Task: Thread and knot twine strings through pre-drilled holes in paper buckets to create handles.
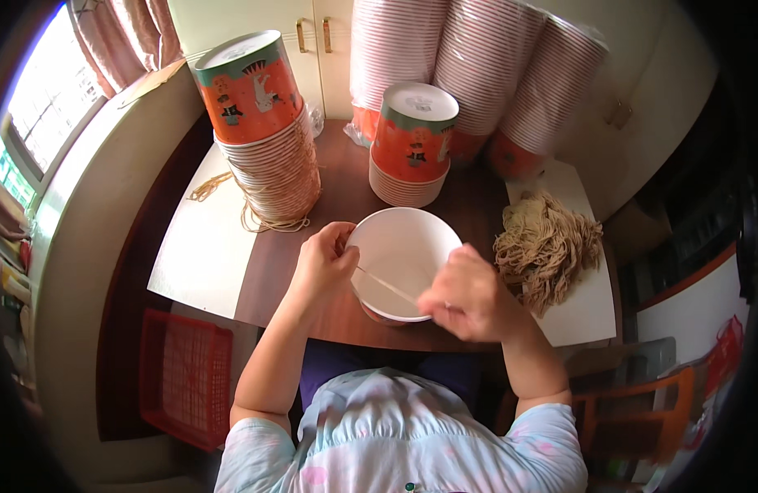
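A white-lined paper bucket (407, 238) stands upright on the table in front of me, its open mouth facing up. My left hand (324, 256) is at the left of its rim, thumb and fingers pinched on one end of a thin pale cord (384, 283). That cord stretches across the bucket's mouth to my right hand (467, 294), which is closed on it at the right of the rim and slightly smeared by motion. Just behind the bucket is a short upside-down stack of orange and green printed buckets (412, 152).
A taller upside-down bucket stack (268, 156) with loose cords round its base stands at the left. Plastic-wrapped stacks (486, 66) line the back. A heap of tan cords (551, 246) lies at the right. A red plastic basket (186, 378) and an orange wooden chair (642, 411) flank me.
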Demonstrator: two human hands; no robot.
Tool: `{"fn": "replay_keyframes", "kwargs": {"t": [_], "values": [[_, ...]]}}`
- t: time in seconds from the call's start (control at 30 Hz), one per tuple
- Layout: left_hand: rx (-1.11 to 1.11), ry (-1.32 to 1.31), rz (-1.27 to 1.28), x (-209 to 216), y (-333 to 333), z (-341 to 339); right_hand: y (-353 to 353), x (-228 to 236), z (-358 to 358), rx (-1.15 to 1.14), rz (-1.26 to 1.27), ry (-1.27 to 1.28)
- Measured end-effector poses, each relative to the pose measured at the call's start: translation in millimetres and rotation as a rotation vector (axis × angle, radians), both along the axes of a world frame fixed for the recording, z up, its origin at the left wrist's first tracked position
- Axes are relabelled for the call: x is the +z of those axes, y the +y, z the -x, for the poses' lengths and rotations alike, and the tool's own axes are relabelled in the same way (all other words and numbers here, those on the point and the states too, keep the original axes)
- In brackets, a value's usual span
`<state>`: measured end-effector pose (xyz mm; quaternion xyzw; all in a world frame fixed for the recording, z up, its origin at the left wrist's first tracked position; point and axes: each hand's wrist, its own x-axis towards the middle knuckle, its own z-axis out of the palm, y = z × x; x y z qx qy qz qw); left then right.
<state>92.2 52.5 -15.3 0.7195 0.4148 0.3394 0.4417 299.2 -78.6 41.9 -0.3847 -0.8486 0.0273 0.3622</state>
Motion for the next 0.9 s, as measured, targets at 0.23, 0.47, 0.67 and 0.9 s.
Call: {"fn": "replay_keyframes", "kwargs": {"t": [0.23,0.47,0.67,0.9], "values": [[0.167,-0.247,-1.036,35,-10,28,5,14,-27,-0.372,-0.049,0.597],[0.248,-0.181,-1.49,89,7,61,78,64,21,0.4,0.491,1.085],[0.044,-0.385,-0.852,170,43,117,153,137,82,0.468,0.123,0.782],[0.193,-0.28,-0.719,188,145,126,251,157,117,0.266,-0.076,0.534]]}}
